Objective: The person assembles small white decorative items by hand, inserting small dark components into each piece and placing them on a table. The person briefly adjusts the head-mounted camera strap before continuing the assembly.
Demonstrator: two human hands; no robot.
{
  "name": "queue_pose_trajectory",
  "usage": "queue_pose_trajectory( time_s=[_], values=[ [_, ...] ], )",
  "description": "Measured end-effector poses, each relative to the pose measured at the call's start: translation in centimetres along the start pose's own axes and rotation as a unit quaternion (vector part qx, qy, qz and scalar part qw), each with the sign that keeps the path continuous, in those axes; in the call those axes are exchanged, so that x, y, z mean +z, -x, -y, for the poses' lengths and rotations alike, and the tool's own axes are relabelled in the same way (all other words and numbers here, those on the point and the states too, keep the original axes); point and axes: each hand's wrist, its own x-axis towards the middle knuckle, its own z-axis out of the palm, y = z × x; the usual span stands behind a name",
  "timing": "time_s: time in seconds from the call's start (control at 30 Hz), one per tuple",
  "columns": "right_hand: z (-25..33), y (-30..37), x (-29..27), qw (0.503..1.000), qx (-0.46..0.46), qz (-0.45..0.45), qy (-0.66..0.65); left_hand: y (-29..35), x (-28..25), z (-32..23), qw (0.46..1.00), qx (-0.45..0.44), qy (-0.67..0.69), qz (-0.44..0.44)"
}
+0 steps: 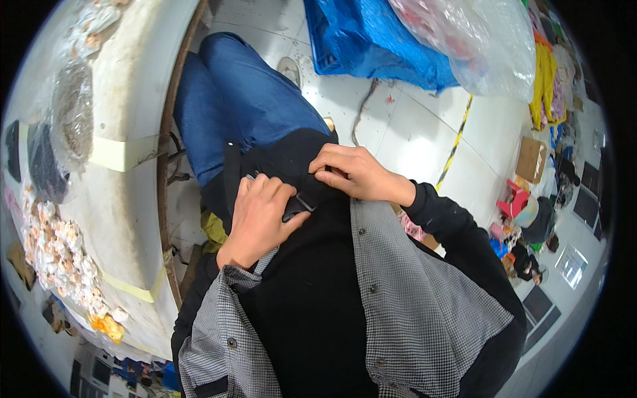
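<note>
At my waist, my left hand (261, 211) is closed over the black cloth on my lap, palm down with the fingers curled. Between its thumb and fingers shows a dark flat piece with a buckle-like frame (303, 203); most of it is covered by the hand. To the right of it, my right hand (361, 174) pinches the edge of black cloth (292, 156) between thumb and forefinger. The cloth lies over the top of my blue jeans (249, 99). An open checked jacket (411, 298) hangs at both sides of my black top.
A pale table (136, 219) runs along my left, with a heap of small white and orange pieces (63, 252) and a clear plastic bag (73, 109). Ahead on the tiled floor are a blue bag (378, 43) and a clear plastic sack (488, 43). A red stool (513, 199) stands right.
</note>
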Motion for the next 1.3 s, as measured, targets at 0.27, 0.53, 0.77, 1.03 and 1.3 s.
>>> queue_pose_trajectory(
  time_s=[0.27, 0.53, 0.77, 1.03, 1.3],
  values=[
    [4.7, -11.3, -0.2, 0.996, -0.070, -0.045, -0.044, 1.9, -3.8, 2.8, 0.996, 0.020, 0.087, -0.013],
    [11.1, -24.7, -0.4, 0.975, -0.221, -0.007, -0.001, 8.2, -16.7, 8.4, 0.917, -0.162, 0.033, -0.363],
    [15.8, -33.1, 4.2, 0.926, -0.286, 0.023, 0.246, 6.9, -19.2, 16.8, 0.868, -0.190, 0.053, -0.456],
    [15.2, -32.3, 8.4, 0.910, -0.295, -0.107, 0.269, 7.0, -19.1, 15.5, 0.874, -0.174, 0.011, -0.453],
    [17.8, -41.0, 1.3, 0.875, -0.291, -0.223, 0.318, 7.4, -18.6, 16.3, 0.865, -0.160, 0.034, -0.475]
  ],
)
